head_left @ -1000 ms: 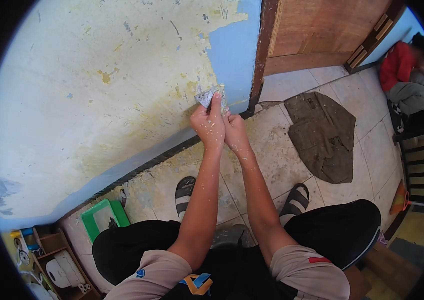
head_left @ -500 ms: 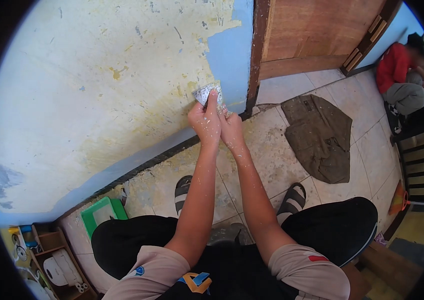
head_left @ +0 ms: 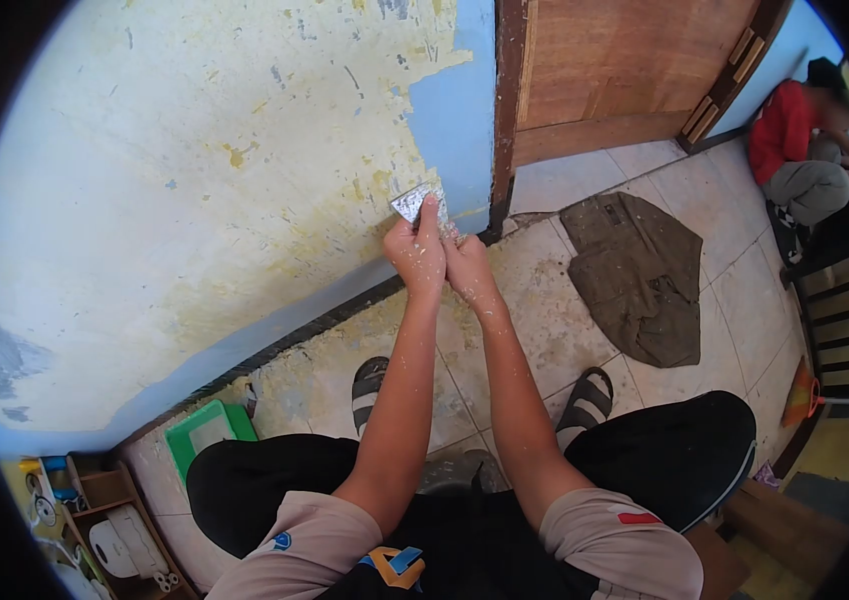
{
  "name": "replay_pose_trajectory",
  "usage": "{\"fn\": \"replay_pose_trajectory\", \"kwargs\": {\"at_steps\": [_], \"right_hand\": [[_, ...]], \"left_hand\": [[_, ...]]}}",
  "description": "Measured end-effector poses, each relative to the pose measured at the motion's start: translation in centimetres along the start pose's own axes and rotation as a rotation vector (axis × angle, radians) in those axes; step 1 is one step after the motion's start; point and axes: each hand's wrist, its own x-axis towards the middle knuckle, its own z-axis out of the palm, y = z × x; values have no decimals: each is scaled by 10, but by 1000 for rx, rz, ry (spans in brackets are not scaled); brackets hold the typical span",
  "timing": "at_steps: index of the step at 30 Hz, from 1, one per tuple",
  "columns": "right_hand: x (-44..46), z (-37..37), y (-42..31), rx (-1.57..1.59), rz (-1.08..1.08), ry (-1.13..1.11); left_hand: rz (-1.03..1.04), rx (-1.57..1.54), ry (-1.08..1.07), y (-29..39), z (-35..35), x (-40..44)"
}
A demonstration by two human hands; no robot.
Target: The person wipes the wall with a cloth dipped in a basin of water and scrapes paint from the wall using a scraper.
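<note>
While the left grip (head_left: 413,255) holds a metal scraper (head_left: 411,203) at the patchy wall (head_left: 175,210) in the head view, the right grip (head_left: 469,270) is curled beside it, its hold on the handle hidden. To the right of both, a brown cloth (head_left: 640,285) covers some floor (head_left: 525,295); lower left sits a green tray (head_left: 238,421).

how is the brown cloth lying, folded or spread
Mostly spread: the brown cloth lies broad over several tiles, with a few creases. Whether any part is tucked under, I cannot tell.
</note>
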Motion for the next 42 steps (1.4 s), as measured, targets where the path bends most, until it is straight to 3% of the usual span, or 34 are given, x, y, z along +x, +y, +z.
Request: {"fn": "replay_pose_trajectory", "kwargs": {"at_steps": [10, 18, 24, 28, 30, 34, 38, 42], "right_hand": [[-1, -6, -32, -43, 66, -45], [0, 1, -33, -41, -14, 17], [1, 2, -41, 1, -38, 57], [1, -8, -82, -4, -39, 43], [3, -14, -120, -63, -154, 8], [5, -19, -170, -27, -233, -10], [-5, -16, -160, -86, -229, 40], [-8, -5, -103, -93, -157, 33]], "left_hand": [[54, 122, 8, 27, 4, 2], [-44, -76, 6, 41, 9, 0], [-10, -39, 26, 41, 12, 5], [81, -52, 15, 65, 22, 14], [212, -24, 37, 98, 27, 21], [254, -110, 7, 138, 38, 41], [161, -96, 23, 128, 27, 30], [104, -127, -7, 86, 11, 18]]}}
